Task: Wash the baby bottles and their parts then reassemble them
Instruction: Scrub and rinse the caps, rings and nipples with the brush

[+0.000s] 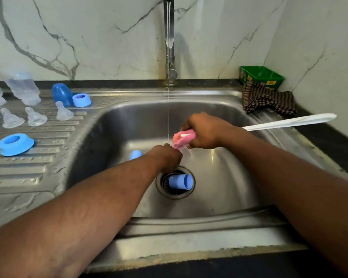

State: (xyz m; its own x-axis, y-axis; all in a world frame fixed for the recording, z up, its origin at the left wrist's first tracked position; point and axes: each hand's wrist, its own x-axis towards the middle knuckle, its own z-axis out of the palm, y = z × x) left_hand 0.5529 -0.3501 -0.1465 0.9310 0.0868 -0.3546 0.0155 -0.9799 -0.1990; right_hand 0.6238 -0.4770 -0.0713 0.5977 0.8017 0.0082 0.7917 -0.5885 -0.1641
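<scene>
Your sink (219, 197) holds two blue caps: one (181, 181) on the drain, one (135, 154) behind your left hand (167, 157). Your right hand (204, 130) has a closed grip on the pink sponge brush (182, 139) under the running water; the left grip pinches its tip.

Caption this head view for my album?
Both hands rinse a pink sponge brush under the tap stream; bottle parts dry beside the sink.

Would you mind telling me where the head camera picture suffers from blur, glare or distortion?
Head view: the clear bottles at far left are smeared and soft; glare streaks the sink wall below the right hand; wide-angle distortion bows the counter edge and stretches both forearms; the centre stays sharp.
</scene>
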